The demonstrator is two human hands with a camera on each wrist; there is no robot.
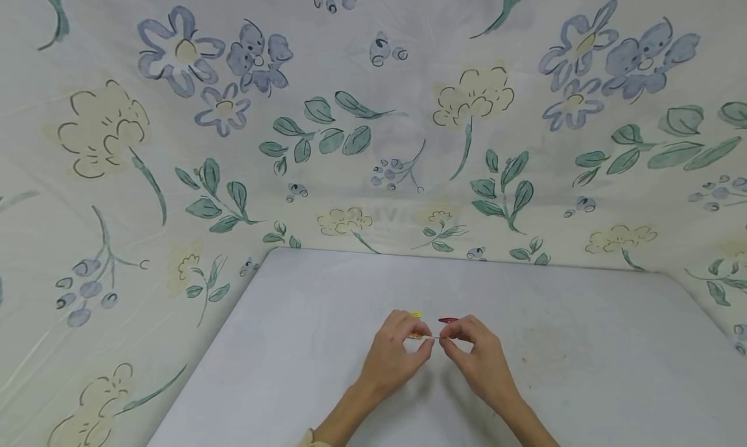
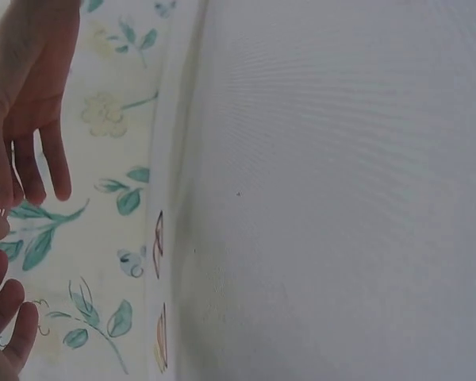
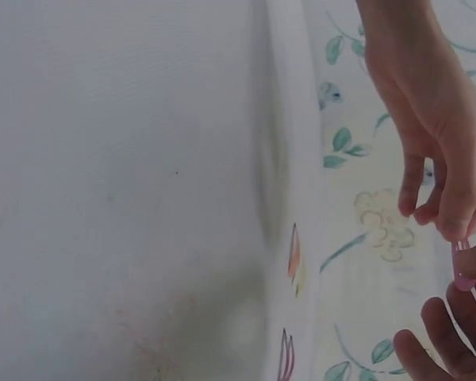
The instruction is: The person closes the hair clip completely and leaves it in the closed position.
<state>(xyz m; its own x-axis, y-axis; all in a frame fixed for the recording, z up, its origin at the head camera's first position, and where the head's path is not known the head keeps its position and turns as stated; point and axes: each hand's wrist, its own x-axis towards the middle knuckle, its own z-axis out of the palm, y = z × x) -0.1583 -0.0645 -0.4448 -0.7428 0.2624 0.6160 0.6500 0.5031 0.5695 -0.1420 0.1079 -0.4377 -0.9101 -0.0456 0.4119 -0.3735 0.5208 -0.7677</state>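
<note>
Between my two hands is a small pink snap hair clip (image 3: pixel 463 274), held off the table. My left hand (image 1: pixel 392 348) pinches one end of it between thumb and fingertips. The other end is pinched by my right hand (image 1: pixel 480 359). The fingertips cover much of the clip; in the head view only a thin sliver shows between them. Just beyond the hands, a dark red hair clip (image 1: pixel 448 320) lies on the table. Partly hidden behind my left hand are a yellow clip (image 1: pixel 416 314) and an orange clip (image 1: pixel 414 335).
A white table (image 1: pixel 309 317) spreads out beneath the hands. Floral fabric (image 1: pixel 403 129) hangs along its back and sides. Small specks (image 1: pixel 530 386) mark the tabletop to the right of my right hand.
</note>
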